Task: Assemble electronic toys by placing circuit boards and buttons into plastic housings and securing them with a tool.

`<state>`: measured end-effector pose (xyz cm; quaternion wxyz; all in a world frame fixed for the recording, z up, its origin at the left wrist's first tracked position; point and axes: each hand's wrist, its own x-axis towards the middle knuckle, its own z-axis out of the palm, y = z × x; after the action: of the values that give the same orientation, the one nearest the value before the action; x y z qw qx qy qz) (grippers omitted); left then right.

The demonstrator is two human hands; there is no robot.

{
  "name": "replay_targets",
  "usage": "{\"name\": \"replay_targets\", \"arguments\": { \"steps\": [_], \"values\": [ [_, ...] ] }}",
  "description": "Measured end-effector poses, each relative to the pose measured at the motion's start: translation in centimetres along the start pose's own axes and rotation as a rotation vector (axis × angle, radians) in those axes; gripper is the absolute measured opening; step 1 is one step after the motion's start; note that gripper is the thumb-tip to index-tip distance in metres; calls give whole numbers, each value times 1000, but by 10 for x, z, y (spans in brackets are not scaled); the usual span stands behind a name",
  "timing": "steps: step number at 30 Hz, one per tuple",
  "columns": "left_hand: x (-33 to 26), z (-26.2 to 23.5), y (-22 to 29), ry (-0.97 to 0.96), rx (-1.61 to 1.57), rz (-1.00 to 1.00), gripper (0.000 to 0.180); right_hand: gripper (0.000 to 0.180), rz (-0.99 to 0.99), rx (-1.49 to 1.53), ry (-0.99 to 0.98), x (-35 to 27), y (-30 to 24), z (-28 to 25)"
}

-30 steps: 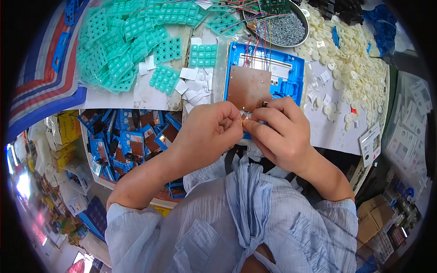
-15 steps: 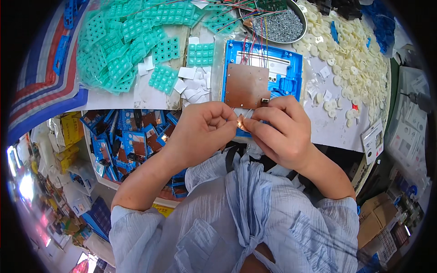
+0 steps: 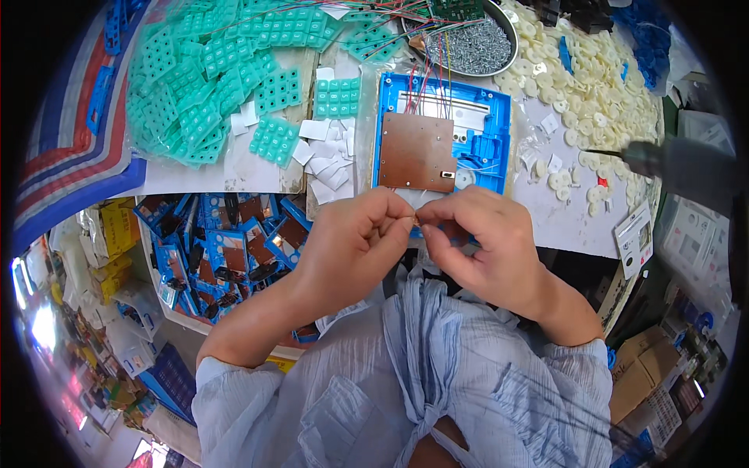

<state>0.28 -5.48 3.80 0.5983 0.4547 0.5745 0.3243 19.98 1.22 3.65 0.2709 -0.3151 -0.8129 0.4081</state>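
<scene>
L hand [image 3: 355, 249] & R hand [image 3: 488, 249]: fingertips pinched together on a tiny part [image 3: 414, 221], over blue housing [image 3: 441, 129] w/ brown board. White label card [image 3: 638, 240] at right; cluttered white bench [image 3: 577, 226].

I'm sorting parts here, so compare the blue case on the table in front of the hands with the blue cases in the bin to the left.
The blue case on the table lies alone and flat, its brown circuit board facing up with coloured wires running off its top edge. The blue cases in the bin sit lower, heaped and tilted over one another, with no such wires visible. Both kinds are blue plastic shells carrying brown boards. Both hands pinch something small just below the table case.
</scene>
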Motion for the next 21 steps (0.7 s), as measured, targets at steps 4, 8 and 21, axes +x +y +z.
{"name": "replay_targets", "arguments": {
  "steps": [4, 8, 21],
  "values": [
    [0, 8, 5, 95, 210, 138, 5, 14, 125, 51, 46, -5, -4, 4],
    [4, 15, -1, 186, 357, 348, 3, 15, 120, -3, 57, -7, -1, 6],
    [7, 15, -6, 164, 499, 405, 10, 11, 159, 64, 73, -3, 3, 11]
  ]
}}
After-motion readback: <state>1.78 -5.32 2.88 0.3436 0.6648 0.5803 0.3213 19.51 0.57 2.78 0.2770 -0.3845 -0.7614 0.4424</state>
